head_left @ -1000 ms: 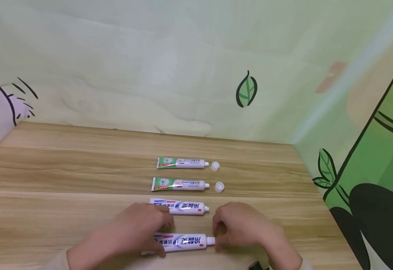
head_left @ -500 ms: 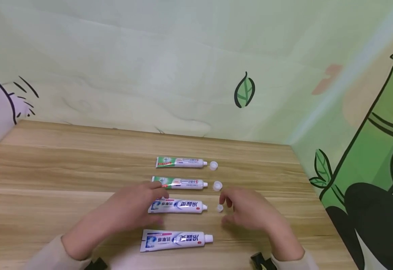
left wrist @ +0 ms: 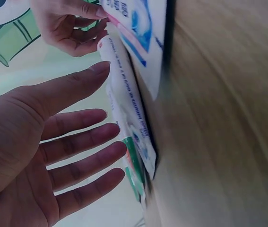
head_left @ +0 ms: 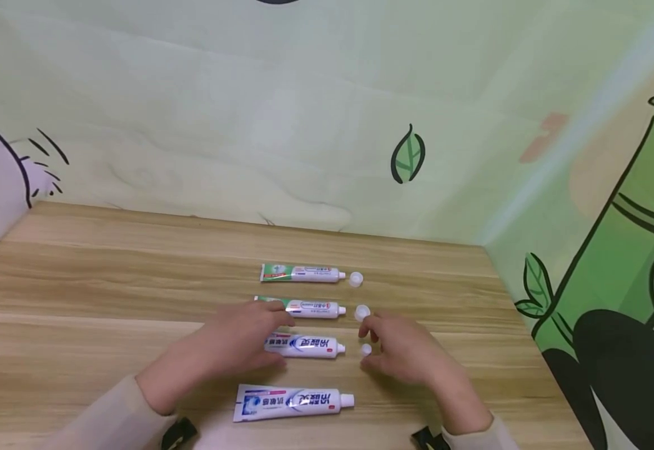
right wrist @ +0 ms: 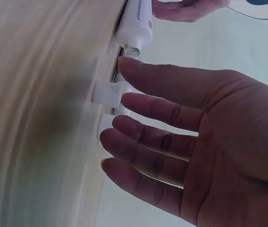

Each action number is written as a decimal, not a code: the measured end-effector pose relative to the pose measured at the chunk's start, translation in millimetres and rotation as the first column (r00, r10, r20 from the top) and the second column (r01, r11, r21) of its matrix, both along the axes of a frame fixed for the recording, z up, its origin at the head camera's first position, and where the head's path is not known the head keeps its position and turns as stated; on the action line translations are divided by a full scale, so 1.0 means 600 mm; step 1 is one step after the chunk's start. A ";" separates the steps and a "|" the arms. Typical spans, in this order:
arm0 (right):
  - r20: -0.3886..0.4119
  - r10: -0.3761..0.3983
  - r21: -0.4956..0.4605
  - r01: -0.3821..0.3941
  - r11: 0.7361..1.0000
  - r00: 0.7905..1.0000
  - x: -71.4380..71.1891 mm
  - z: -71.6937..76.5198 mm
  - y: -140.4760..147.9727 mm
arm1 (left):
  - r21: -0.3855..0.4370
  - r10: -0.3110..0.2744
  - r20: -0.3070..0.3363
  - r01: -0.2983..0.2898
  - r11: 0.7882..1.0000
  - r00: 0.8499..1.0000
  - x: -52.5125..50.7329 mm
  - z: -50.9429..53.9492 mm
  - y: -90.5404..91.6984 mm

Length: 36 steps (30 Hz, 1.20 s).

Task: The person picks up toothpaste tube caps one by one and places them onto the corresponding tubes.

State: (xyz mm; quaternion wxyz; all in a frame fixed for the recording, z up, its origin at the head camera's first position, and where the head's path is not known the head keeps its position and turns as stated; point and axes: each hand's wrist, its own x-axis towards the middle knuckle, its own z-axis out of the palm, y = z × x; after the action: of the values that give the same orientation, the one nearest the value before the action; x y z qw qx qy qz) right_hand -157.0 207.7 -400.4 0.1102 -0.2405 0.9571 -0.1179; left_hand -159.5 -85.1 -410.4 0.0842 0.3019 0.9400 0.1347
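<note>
Four-row layout aside, my left hand (head_left: 237,337) hovers over the left end of the third toothpaste tube (head_left: 310,345), which is white and blue with a bare nozzle. In the left wrist view its fingers (left wrist: 84,177) are extended, holding nothing. My right hand (head_left: 405,347) is beside a small white cap (head_left: 366,350), thumb and fingers spread around it. In the right wrist view the fingertips stand just short of the cap (right wrist: 108,93); whether one touches it I cannot tell. Nearest me lies a capped white-and-blue toothpaste tube (head_left: 293,402).
Two green-and-white toothpaste tubes (head_left: 304,273) lie uncapped farther back, the nearer one (head_left: 315,309) partly behind my left hand. Beside their nozzles sit round white caps (head_left: 356,279). A printed backdrop (head_left: 220,125) rises behind the wooden table (head_left: 107,262).
Both hands have left the front tube, now fully visible with its cap on, and moved forward to the third tube and its cap. Over the last half second, they shifted only slightly.
</note>
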 end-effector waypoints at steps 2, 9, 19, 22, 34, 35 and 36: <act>0.003 0.000 0.003 0.000 1.000 1.000 -0.001 -0.001 -0.001 | -0.001 0.003 0.012 -0.003 1.000 1.000 -0.003 -0.003 0.003; 0.005 0.001 -0.002 -0.001 1.000 1.000 -0.005 -0.005 -0.002 | -0.007 -0.012 0.008 0.013 1.000 1.000 -0.013 -0.016 0.012; -0.040 0.050 0.010 -0.050 0.999 0.998 -0.006 -0.013 -0.004 | -0.018 -0.035 0.001 0.035 0.999 0.999 -0.023 -0.017 0.016; -0.043 0.052 0.017 -0.051 0.999 0.998 -0.005 -0.015 -0.006 | -0.018 -0.035 0.015 0.035 0.999 0.999 -0.023 -0.014 0.016; -0.065 0.052 0.009 -0.052 0.999 0.997 -0.006 -0.012 -0.001 | 0.018 -0.092 0.023 0.091 0.996 0.996 -0.031 -0.014 0.015; -0.063 0.054 0.009 -0.053 0.999 0.997 -0.007 -0.012 0.000 | 0.020 -0.093 0.021 0.093 0.995 0.995 -0.032 -0.014 0.014; -0.060 0.055 0.009 -0.054 0.998 0.997 -0.007 -0.011 0.001 | 0.021 -0.097 0.020 0.097 0.995 0.995 -0.033 -0.014 0.014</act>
State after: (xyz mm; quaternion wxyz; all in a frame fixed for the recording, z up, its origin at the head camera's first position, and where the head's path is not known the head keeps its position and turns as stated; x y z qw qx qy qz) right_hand -161.4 208.1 -407.0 0.0851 -0.2696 0.9535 -0.1042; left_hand -179.5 -76.8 -419.1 0.0973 0.3465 0.9219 0.1432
